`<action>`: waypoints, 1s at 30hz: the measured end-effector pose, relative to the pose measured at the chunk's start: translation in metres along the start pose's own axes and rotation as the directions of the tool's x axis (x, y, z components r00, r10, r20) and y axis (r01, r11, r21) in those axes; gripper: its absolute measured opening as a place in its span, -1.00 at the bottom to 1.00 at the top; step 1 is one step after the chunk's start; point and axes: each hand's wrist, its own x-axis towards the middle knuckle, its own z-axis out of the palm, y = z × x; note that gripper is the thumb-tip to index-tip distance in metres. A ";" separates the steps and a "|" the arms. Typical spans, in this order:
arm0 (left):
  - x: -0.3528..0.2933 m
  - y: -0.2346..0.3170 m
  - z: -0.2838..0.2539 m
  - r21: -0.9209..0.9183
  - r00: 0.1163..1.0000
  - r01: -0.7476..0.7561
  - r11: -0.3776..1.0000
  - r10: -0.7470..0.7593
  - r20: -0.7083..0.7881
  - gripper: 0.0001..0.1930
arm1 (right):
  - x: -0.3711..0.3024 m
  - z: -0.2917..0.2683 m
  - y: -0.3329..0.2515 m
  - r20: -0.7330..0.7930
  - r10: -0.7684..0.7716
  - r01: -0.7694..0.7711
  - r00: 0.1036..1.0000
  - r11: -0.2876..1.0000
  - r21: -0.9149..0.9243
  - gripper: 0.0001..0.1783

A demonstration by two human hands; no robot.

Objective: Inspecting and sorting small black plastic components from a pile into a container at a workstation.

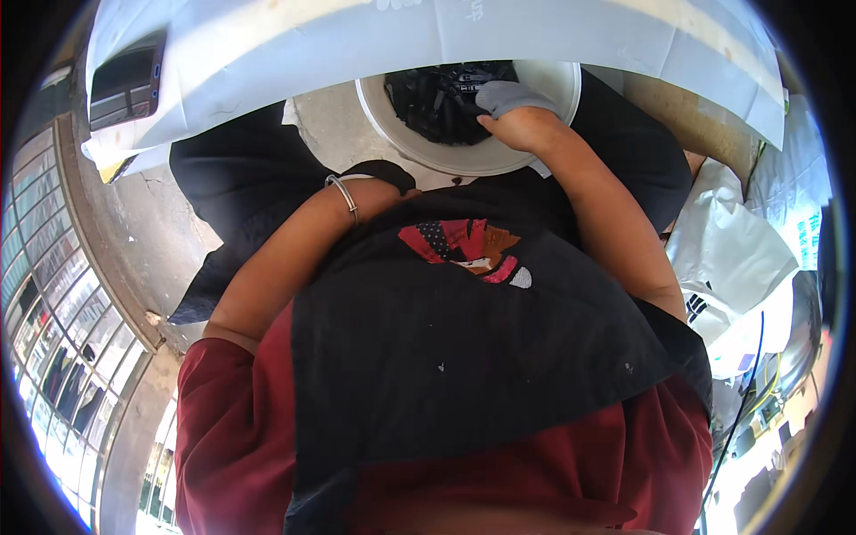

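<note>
A round whitish bucket (419,153) stands between my knees, holding a heap of small black pieces (430,105) whose kind I cannot make out. My right hand (515,114) reaches over its right side to the heap. A grey glove covers the fingers, while the thumb shows bare beside the black pieces; whether anything is pinched there is not visible. Close to my lap, left of the bucket, rests my left hand (388,180) in a black glove, with a bracelet (341,193) at the wrist. Its fingers are hidden against the dark cloth.
A table under a pale sheet (357,53) overhangs the bucket's far rim. On its left end lies a dark phone (127,76). Metal grille bars (76,330) run along the left. White bags (727,236) are piled at the right, near a thin black cable (744,392).
</note>
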 end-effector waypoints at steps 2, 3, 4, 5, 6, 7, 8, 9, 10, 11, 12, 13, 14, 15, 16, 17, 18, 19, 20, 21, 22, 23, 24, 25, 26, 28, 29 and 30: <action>0.000 0.003 -0.003 0.077 0.998 -0.065 0.995 0.067 -0.018 -0.64 | 0.021 0.013 -0.011 0.146 -0.038 0.039 0.988 0.999 -0.002 -0.68; 0.001 0.004 -0.005 0.147 0.991 -0.122 0.982 0.128 -0.037 -0.64 | 0.033 0.019 -0.019 0.141 -0.037 0.038 0.989 0.999 -0.004 -0.68; 0.003 0.003 -0.004 0.069 0.987 -0.150 0.986 0.153 -0.047 -0.69 | 0.043 0.025 -0.028 0.225 -0.005 0.009 0.974 1.000 -0.016 -0.68; 0.005 0.002 -0.002 0.070 0.987 -0.149 0.986 0.152 -0.052 -0.69 | 0.050 0.031 -0.033 0.309 0.027 -0.019 0.951 0.999 -0.031 -0.68; 0.005 0.002 0.000 0.055 0.994 -0.105 0.993 0.106 -0.016 -0.70 | 0.053 0.037 -0.037 0.308 0.019 -0.009 0.951 0.999 -0.034 -0.68; 0.005 0.000 0.003 0.039 0.998 -0.061 0.997 0.060 0.019 -0.71 | 0.055 0.044 -0.041 0.311 -0.011 0.021 0.950 0.999 -0.031 -0.68; 0.004 -0.004 0.009 -0.027 0.999 -0.040 0.999 0.039 -0.025 -0.71 | 0.057 0.050 -0.045 0.314 -0.041 0.053 0.948 0.998 -0.029 -0.68; 0.001 -0.007 0.013 -0.031 0.999 -0.037 0.999 0.036 -0.029 -0.71 | 0.059 0.060 -0.048 0.317 -0.045 0.058 0.948 0.998 -0.032 -0.68; 0.001 -0.005 0.013 -0.069 0.993 -0.068 0.995 0.061 -0.101 -0.73 | 0.063 0.070 -0.045 0.244 -0.031 0.035 0.969 0.999 -0.012 -0.68; 0.002 -0.004 0.013 -0.105 0.981 -0.102 0.989 0.082 -0.174 -0.74 | 0.068 0.083 -0.043 0.172 -0.013 0.011 0.985 1.000 0.010 -0.68; 0.007 -0.007 0.019 -0.115 0.973 -0.126 0.985 0.100 -0.208 -0.75 | 0.081 0.110 0.012 0.543 -0.329 -0.092 0.773 0.788 0.608 -0.66; 0.006 -0.009 0.021 -0.124 0.973 -0.120 0.985 0.091 -0.214 -0.75 | 0.087 0.114 0.010 0.550 -0.335 -0.089 0.765 0.791 0.605 -0.66; 0.005 -0.009 0.021 -0.079 0.980 -0.107 0.991 0.092 -0.175 -0.77 | 0.091 0.115 0.006 0.512 -0.311 -0.058 0.801 0.810 0.583 -0.65; 0.004 -0.005 0.017 -0.028 0.986 -0.101 0.994 0.097 -0.133 -0.78 | 0.094 0.115 0.002 0.467 -0.283 -0.032 0.838 0.828 0.559 -0.65; 0.002 0.000 0.012 -0.045 0.993 -0.062 0.997 0.057 -0.106 -0.80 | 0.096 0.115 -0.002 0.418 -0.255 -0.009 0.872 0.845 0.534 -0.65; -0.001 0.005 0.006 -0.046 0.992 -0.062 0.997 0.057 -0.109 -0.80 | 0.097 0.116 -0.006 0.365 -0.228 0.012 0.903 0.861 0.508 -0.65; -0.007 0.014 -0.005 -0.086 0.999 -0.017 0.996 0.013 -0.048 -0.80 | 0.098 0.115 -0.011 0.307 -0.206 0.036 0.929 0.876 0.481 -0.65; -0.010 0.019 -0.011 -0.123 1.000 0.027 0.992 -0.025 0.016 -0.80 | 0.097 0.115 -0.016 0.247 -0.183 0.055 0.951 0.891 0.451 -0.64; -0.011 0.019 -0.013 -0.122 1.000 0.026 0.992 -0.025 0.013 -0.80 | 0.094 0.115 -0.019 0.183 -0.160 0.070 0.970 0.905 0.420 -0.64; -0.010 0.020 -0.015 -0.120 1.000 0.010 0.993 -0.012 -0.015 -0.80 | 0.090 0.113 -0.021 0.117 -0.140 0.086 0.983 0.919 0.384 -0.63; -0.011 0.022 -0.017 -0.116 0.999 -0.008 0.993 0.003 -0.044 -0.79 | 0.085 0.110 -0.021 0.045 -0.121 0.098 0.992 0.933 0.347 -0.63; -0.014 0.027 -0.019 -0.109 0.999 -0.014 0.994 0.008 -0.052 -0.79 | 0.080 0.105 -0.020 0.037 -0.119 0.100 0.992 0.935 0.340 -0.63; -0.016 0.031 -0.025 -0.095 0.997 -0.033 0.995 0.026 -0.070 -0.78 | 0.075 0.092 -0.018 0.165 -0.082 0.046 0.983 0.977 0.209 -0.64; -0.019 0.035 -0.028 -0.078 0.995 -0.048 0.996 0.041 -0.088 -0.78 | 0.069 0.075 -0.020 0.283 -0.026 0.006 0.959 0.997 0.073 -0.64; -0.017 0.027 -0.020 -0.066 0.994 -0.048 0.997 0.042 -0.103 -0.78 | 0.059 0.047 -0.030 0.247 -0.073 0.057 0.966 0.996 0.071 -0.64; -0.004 0.016 -0.006 0.022 0.866 -0.148 0.989 0.140 -0.481 -0.78 | 0.049 0.030 -0.023 0.274 -0.091 0.088 0.958 0.996 0.021 -0.65; -0.003 0.015 -0.004 0.040 0.861 -0.155 0.987 0.155 -0.485 -0.78 | 0.039 0.018 -0.025 0.281 -0.074 0.074 0.957 0.997 0.012 -0.65; -0.004 0.021 -0.004 0.078 0.800 -0.047 0.996 0.084 -0.594 -0.74 | 0.029 0.016 -0.021 0.262 -0.067 0.069 0.963 0.998 0.004 -0.65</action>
